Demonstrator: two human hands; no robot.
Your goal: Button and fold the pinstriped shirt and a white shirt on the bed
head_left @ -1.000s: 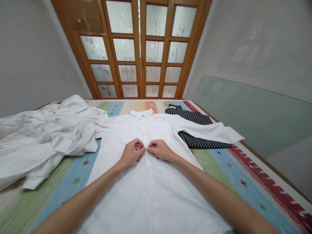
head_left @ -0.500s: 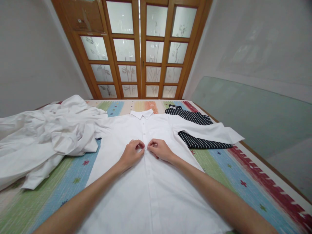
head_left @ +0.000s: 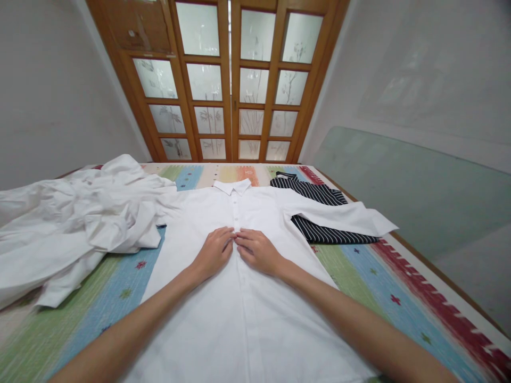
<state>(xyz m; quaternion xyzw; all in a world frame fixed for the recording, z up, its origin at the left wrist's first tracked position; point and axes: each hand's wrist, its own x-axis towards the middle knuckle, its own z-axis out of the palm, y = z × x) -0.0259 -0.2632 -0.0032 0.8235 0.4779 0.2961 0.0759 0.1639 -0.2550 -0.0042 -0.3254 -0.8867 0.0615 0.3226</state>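
Note:
A white long-sleeved shirt (head_left: pixel 207 319) lies front up, its collar (head_left: pixel 232 186) pointing away from me. Small buttons (head_left: pixel 236 210) show down the upper front strip. My left hand (head_left: pixel 216 249) rests on the chest just left of this strip, fingers stretched out towards it. From the other side, my right hand (head_left: pixel 257 250) lies with its fingers extended over the strip, small gaps between them. The fingertips of both hands meet or nearly meet there and cover the cloth beneath. My left thumb is mostly hidden.
Crumpled white cloth (head_left: pixel 80 223) is heaped at the left, against the shirt's side. A black-and-white striped garment (head_left: pixel 319 194) lies partly under the shirt's right-hand sleeve (head_left: pixel 351 215). Beneath is a colourful striped cover (head_left: pixel 359 266). Wooden glass-paned doors (head_left: pixel 235 101) stand beyond.
Both hands have gone from a pinch at the front strip to flatter, straighter fingers, slightly farther up the shirt. The small button between the fingertips is now covered.

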